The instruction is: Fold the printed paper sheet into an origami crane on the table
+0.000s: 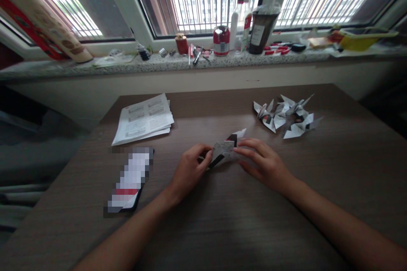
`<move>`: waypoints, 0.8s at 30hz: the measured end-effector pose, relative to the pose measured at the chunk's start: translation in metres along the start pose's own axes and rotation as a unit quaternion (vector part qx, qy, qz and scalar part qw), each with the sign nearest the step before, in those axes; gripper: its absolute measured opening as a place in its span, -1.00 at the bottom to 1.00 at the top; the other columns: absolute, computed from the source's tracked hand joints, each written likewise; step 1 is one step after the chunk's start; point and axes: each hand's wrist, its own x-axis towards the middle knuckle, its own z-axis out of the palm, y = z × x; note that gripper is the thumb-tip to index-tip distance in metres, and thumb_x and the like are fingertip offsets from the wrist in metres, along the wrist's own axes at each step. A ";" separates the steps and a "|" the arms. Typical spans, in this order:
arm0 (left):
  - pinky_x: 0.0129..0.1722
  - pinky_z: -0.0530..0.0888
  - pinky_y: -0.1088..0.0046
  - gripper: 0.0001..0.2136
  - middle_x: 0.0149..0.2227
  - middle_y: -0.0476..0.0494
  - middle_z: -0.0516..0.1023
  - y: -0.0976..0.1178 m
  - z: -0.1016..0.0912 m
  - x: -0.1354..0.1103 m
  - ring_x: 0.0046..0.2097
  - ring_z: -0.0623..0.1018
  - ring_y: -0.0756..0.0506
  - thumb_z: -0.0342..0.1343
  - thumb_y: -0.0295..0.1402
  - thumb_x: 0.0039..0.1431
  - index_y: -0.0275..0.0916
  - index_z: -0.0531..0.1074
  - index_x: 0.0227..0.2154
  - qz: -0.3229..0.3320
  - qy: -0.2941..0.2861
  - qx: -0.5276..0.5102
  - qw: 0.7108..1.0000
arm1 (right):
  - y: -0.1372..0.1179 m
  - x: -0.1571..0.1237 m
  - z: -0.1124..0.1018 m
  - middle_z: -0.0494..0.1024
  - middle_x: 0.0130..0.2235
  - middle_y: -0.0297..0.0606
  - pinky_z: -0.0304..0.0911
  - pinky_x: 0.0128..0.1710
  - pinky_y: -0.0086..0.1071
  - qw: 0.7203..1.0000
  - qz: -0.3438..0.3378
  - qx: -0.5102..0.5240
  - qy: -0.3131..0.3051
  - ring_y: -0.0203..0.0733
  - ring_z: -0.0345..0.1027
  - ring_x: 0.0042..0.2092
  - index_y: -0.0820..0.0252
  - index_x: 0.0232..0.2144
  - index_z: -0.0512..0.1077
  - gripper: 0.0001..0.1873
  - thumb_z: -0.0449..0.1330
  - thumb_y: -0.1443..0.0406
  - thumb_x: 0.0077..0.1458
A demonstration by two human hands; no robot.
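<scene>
A partly folded piece of printed paper (223, 148) is between my hands, near the middle of the brown table. My left hand (193, 163) pinches its left corner between thumb and fingers. On the other side, my right hand (262, 161) has its fingers apart, with the fingertips at the paper's right edge. The paper has a pointed flap rising at the upper right and a dark printed band. Beyond my right hand lies a cluster of folded paper cranes (286, 114), several of them overlapping.
A stack of printed sheets (144, 116) lies at the back left, with a phone (130, 180), its screen blurred out, in front of it. Along the stone windowsill (127, 65) stand a red can (221, 41), a dark cup (262, 29), a bottle (240, 21) and red-handled scissors (276, 50).
</scene>
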 end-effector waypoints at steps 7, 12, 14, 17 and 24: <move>-0.33 0.48 0.44 -0.88 -0.32 -0.01 0.61 -0.004 0.003 -0.002 -0.29 0.62 -0.09 0.18 -0.35 0.35 -0.14 0.52 -0.09 -0.022 -0.025 0.073 0.997 | -0.003 -0.003 0.013 0.54 0.20 -0.10 0.41 0.18 0.00 0.993 -0.012 0.009 -0.117 0.05 0.43 0.22 0.03 0.23 0.44 -0.61 0.17 0.22 0.40; -0.16 0.52 0.34 -0.89 -0.15 -0.11 0.57 -0.008 0.004 -0.001 -0.13 0.59 -0.15 0.17 -0.40 0.35 -0.15 0.52 -0.11 0.034 -0.029 0.120 0.992 | -0.001 -0.005 0.016 0.51 0.25 -0.10 0.35 0.25 0.04 0.988 -0.016 0.005 -0.155 0.04 0.38 0.28 0.06 0.23 0.44 -0.61 0.15 0.22 0.42; -0.06 0.53 0.27 -0.82 -0.06 -0.16 0.53 -0.011 0.004 0.000 -0.04 0.57 -0.18 0.16 -0.42 0.35 -0.15 0.53 -0.03 0.058 -0.035 0.130 0.989 | 0.000 -0.006 0.015 0.49 0.27 -0.12 0.32 0.29 0.07 0.987 -0.016 0.002 -0.162 0.04 0.36 0.30 0.05 0.23 0.44 -0.62 0.16 0.22 0.42; 0.06 0.50 0.15 -0.70 0.03 -0.20 0.48 -0.015 0.003 0.000 0.05 0.51 -0.23 0.14 -0.43 0.37 -0.11 0.51 0.11 0.090 -0.053 0.156 0.982 | 0.001 -0.006 0.014 0.49 0.28 -0.15 0.29 0.31 0.10 0.987 -0.014 -0.001 -0.162 0.03 0.34 0.31 0.02 0.23 0.44 -0.61 0.18 0.23 0.40; 0.10 0.48 0.03 -0.68 0.07 -0.21 0.45 -0.014 0.003 -0.002 0.07 0.47 -0.26 0.22 -0.32 0.36 -0.07 0.50 0.14 0.107 -0.077 0.165 0.977 | 0.008 -0.003 0.010 0.55 0.23 -0.22 0.26 0.33 0.15 0.991 0.000 0.007 -0.136 0.02 0.33 0.33 -0.03 0.16 0.50 -0.65 0.23 0.26 0.36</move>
